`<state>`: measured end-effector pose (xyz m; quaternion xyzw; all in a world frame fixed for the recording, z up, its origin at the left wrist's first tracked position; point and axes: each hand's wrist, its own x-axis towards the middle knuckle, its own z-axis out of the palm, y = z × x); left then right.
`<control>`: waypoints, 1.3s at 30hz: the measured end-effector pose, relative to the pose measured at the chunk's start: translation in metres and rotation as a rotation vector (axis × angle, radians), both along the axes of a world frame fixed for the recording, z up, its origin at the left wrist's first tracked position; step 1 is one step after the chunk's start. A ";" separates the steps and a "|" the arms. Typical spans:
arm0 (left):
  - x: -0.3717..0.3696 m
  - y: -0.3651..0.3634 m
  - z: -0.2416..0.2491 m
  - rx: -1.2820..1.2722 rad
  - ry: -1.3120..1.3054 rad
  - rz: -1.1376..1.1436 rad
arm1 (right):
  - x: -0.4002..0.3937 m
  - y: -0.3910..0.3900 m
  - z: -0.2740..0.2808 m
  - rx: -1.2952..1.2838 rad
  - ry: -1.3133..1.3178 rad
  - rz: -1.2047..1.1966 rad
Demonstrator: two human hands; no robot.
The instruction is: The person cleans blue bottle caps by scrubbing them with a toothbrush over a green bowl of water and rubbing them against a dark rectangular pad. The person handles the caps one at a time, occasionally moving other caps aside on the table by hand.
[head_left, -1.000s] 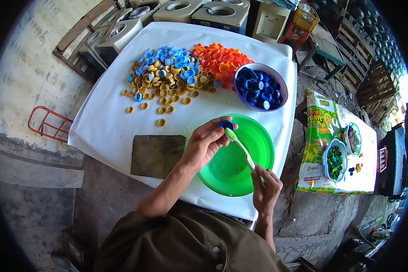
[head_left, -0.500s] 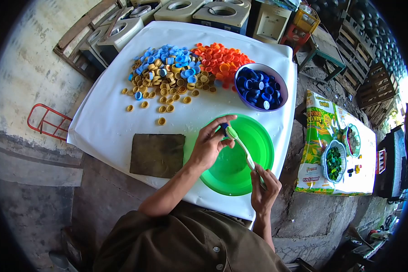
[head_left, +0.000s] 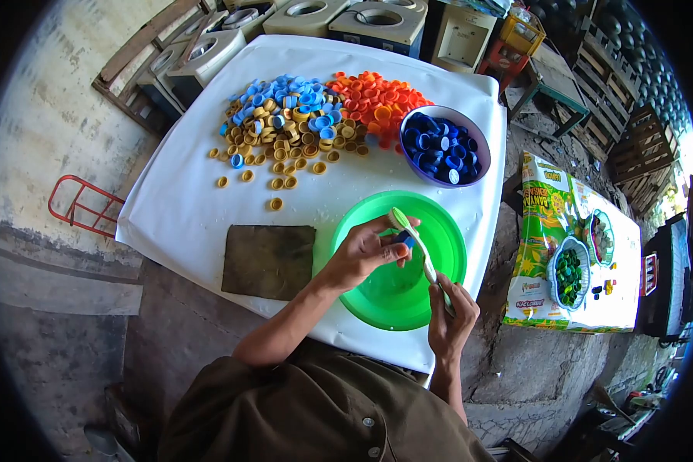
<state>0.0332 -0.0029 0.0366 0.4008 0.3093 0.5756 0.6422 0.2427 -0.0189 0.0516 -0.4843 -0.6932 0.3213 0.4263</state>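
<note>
My left hand [head_left: 362, 254] is over the green basin [head_left: 349, 304], its thumb and fingers closed on a dark blue bottle cap [head_left: 405, 239]. In my right hand [head_left: 450, 319] is a toothbrush [head_left: 420, 245], gripped by the lower handle. Its green-and-white bristle head sits just above the cap, beside my left fingers. Water appears to lie in the basin below both hands. Behind the basin stands a purple bowl [head_left: 481, 158] full of dark blue caps [head_left: 441, 146].
Light blue caps [head_left: 308, 96], gold caps [head_left: 285, 142] and orange caps [head_left: 373, 100] lie heaped across the white table [head_left: 185, 200]. A dark cloth [head_left: 269, 262] is left of the basin. On the right, a lower table holds a bowl of green caps [head_left: 569, 277].
My left fingers have curled further around the blue cap and turned it lower. The brush head has shifted slightly up and right, from on the cap to above it.
</note>
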 end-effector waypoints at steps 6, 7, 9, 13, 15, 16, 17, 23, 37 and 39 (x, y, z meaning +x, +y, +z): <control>0.005 0.002 -0.013 -0.136 -0.505 0.040 | 0.002 -0.002 -0.003 0.004 0.036 -0.003; 0.005 0.004 -0.014 -0.144 -0.551 0.013 | 0.003 -0.003 -0.004 0.005 0.036 -0.016; 0.007 0.003 -0.017 -0.213 -0.630 -0.001 | 0.002 -0.004 -0.008 0.009 0.037 -0.047; 0.011 0.001 -0.017 -0.303 -0.641 0.100 | 0.001 -0.007 -0.008 0.019 0.041 -0.083; 0.011 0.001 -0.018 -0.325 -0.643 0.159 | 0.000 -0.009 -0.007 0.016 0.065 -0.114; 0.011 0.001 -0.018 -0.333 -0.667 0.172 | 0.000 -0.008 -0.007 0.024 0.054 -0.094; 0.012 0.000 -0.016 -0.342 -0.692 0.184 | 0.000 -0.007 -0.007 0.032 0.043 -0.075; 0.004 0.003 -0.021 -0.213 -0.689 0.168 | 0.006 -0.007 -0.005 -0.008 0.009 -0.011; 0.004 -0.002 -0.021 0.037 0.461 0.294 | 0.027 -0.001 -0.025 -0.249 0.145 -0.132; 0.011 -0.010 -0.013 0.176 1.054 0.360 | 0.032 0.004 -0.022 -0.188 0.141 -0.157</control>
